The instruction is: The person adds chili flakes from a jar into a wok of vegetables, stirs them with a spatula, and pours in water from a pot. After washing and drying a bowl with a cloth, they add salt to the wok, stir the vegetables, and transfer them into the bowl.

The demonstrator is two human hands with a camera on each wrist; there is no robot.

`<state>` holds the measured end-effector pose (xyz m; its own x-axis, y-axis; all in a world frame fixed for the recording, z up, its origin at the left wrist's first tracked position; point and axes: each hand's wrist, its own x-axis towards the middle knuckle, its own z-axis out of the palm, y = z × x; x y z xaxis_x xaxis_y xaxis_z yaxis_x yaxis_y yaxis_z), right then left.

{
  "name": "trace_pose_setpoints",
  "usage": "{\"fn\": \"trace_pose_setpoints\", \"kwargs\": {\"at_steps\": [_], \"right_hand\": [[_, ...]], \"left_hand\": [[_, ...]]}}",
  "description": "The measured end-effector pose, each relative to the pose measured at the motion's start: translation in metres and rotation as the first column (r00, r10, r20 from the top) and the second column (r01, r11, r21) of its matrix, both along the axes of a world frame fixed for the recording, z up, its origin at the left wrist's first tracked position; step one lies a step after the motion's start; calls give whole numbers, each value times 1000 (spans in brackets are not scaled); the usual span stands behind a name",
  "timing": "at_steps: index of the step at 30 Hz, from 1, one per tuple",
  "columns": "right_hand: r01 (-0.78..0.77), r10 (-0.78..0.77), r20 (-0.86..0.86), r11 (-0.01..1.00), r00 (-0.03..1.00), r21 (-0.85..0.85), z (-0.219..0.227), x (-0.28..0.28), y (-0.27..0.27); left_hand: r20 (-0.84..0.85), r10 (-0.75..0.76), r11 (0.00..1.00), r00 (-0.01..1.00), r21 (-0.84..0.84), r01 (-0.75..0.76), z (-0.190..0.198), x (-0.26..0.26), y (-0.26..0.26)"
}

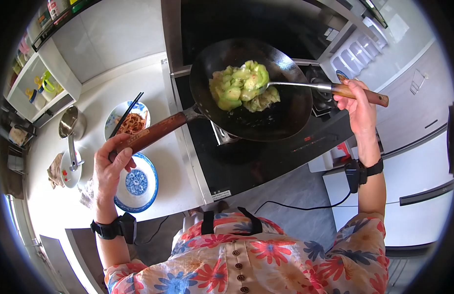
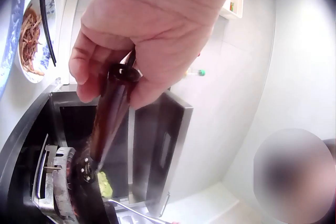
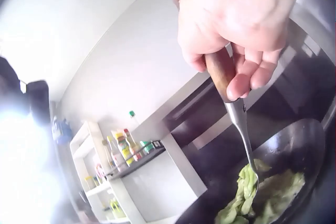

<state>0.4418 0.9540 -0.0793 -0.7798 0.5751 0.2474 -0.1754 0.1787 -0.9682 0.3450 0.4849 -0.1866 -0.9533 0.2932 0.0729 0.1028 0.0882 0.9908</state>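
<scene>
A dark wok (image 1: 285, 117) is held over the stove, green sliced vegetables (image 1: 234, 88) piled in its middle and left part. The left hand (image 1: 109, 164) grips the wok's wooden handle (image 1: 156, 133); in the left wrist view, thumb and fingers (image 2: 142, 40) wrap that handle. The right hand (image 1: 359, 110) holds the wooden handle (image 1: 347, 91) of a metal utensil, whose head is among the vegetables. From the right wrist view, this hand (image 3: 236, 29) has its fingers round the wood, and the metal shaft (image 3: 242, 129) runs down to the vegetables (image 3: 244, 192).
On the white counter (image 1: 175, 181) left of the black stove (image 1: 236, 171) stand a bowl of reddish-brown strips (image 1: 134, 123) with black chopsticks (image 1: 126, 115), a blue-and-white bowl (image 1: 151, 196) holding no food, a small metal pan (image 1: 80, 122) and a white dish (image 1: 69, 177). Bottles (image 3: 123, 145) line a shelf.
</scene>
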Motion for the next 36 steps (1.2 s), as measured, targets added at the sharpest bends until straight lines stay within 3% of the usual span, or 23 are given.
{"fn": "trace_pose_setpoints", "kwargs": {"at_steps": [3, 8, 10, 12, 17, 20, 21, 26, 30, 32, 36], "right_hand": [[-45, 52, -11, 934, 999, 353, 4, -1, -3], [56, -60, -6, 898, 998, 436, -6, 1, 15], [91, -96, 25, 985, 995, 146, -28, -5, 12], [-6, 6, -4, 1000, 1000, -16, -44, -7, 3], [-14, 15, -77, 1000, 997, 17, -10, 10, -9], [-90, 86, -71, 995, 994, -49, -18, 4, -31], [-72, 72, 12, 997, 997, -5, -22, 2, -37], [119, -117, 57, 993, 991, -26, -33, 30, -9], [99, -88, 124, 991, 988, -89, -41, 22, -1], [110, -115, 57, 990, 992, 87, -13, 20, 3], [116, -193, 125, 881, 973, 459, 54, 25, 26]], "left_hand": [[-5, -2, 1000, 1000, -1, 2, -1, 0, -1], [-3, 7, 1000, 1000, 29, -7, -3, 0, 0], [1, 2, 1000, 1000, 26, -2, -3, -1, 0], [-1, -2, 1000, 1000, 14, 2, -3, -1, -1], [9, 7, 1000, 1000, 10, -7, -1, 1, 1], [-8, 5, 1000, 1000, 19, -5, -2, 0, 3], [-8, 9, 1000, 1000, 20, -9, -2, 0, 3], [28, 11, 1000, 1000, 8, -11, -3, 0, -1], [-2, 19, 1000, 1000, 14, -19, -1, -1, 2], [-6, 15, 1000, 1000, -3, -15, 0, -2, 1], [10, 33, 999, 999, 17, -33, -4, -2, 3]]}}
